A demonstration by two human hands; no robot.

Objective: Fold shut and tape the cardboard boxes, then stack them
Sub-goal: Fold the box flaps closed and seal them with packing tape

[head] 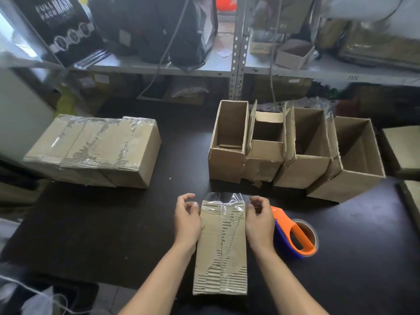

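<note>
A closed cardboard box (pixel 221 248) lies lengthwise on the black table (pixel 102 223) right in front of me. A strip of clear tape (pixel 223 200) crosses its far end and sticks out past the edge. My left hand (pixel 187 220) rests against the box's left side and my right hand (pixel 260 221) against its right side. Both have loosely curled fingers near the tape's ends, and I see nothing gripped. An orange and blue tape dispenser (pixel 295 237) lies just right of my right hand. Taped boxes (pixel 95 148) sit together at the left.
Several open cardboard boxes (pixel 304 155) stand in a row at the back right of the table. More flat cardboard (pixel 402 148) lies at the far right edge. A metal shelf (pixel 236 64) with bags and boxes runs along the back.
</note>
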